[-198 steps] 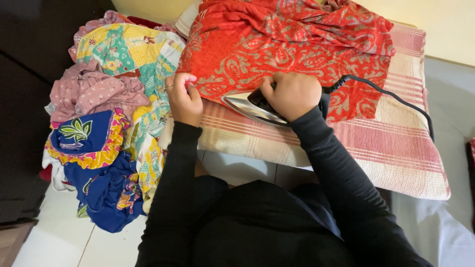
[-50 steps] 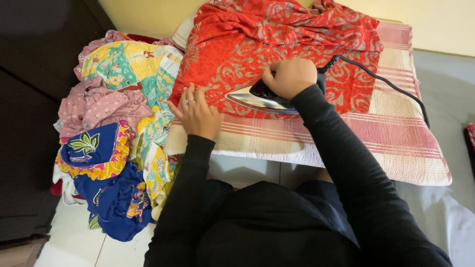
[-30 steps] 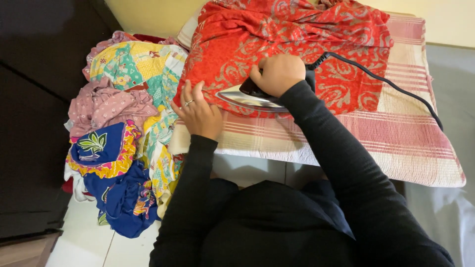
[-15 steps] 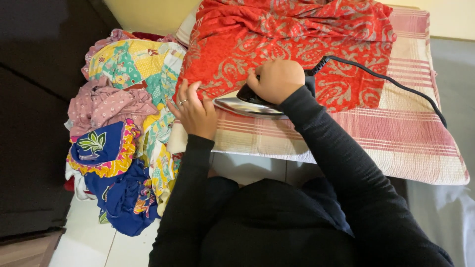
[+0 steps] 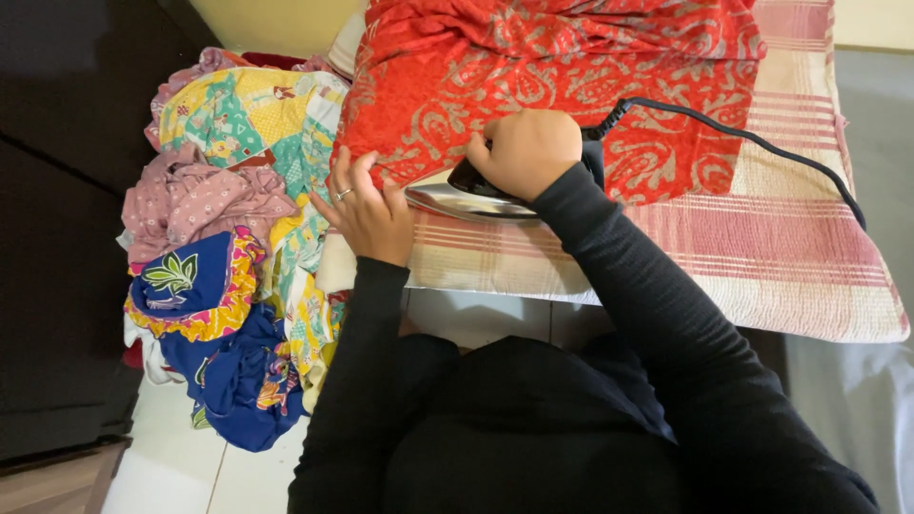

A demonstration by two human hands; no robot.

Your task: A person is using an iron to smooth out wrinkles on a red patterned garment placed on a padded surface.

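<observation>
A red-and-cream striped quilted pad (image 5: 762,257) fills the right and centre of the frame, running from the top edge down to a pale lower border. Over its upper part lies a red cloth with a pale paisley pattern (image 5: 552,67), spread from the upper middle toward the upper right, its lower edge sitting near the middle of the frame. To the left, a heap of mixed printed clothes (image 5: 228,238) runs from the upper left down to the lower left: a yellow and teal patchwork piece on top, a pink one below it, then a blue piece with a leaf motif and a yellow-pink border. The heap rests on a white tiled floor (image 5: 181,476) in the lower left corner. The person's black sleeves rise from the bottom centre. The right hand (image 5: 524,152) sits at the centre of the frame, fingers clenched around the dark handle of an electric iron (image 5: 471,198), whose shiny soleplate rests at the lower hem of the red cloth, on the pad. A black cord (image 5: 724,128) runs from the iron to the right edge. The left hand (image 5: 367,214), just left of the iron, lies flat with fingers spread on the cloth's lower left edge, grasping nothing; a ring shows on one finger.
</observation>
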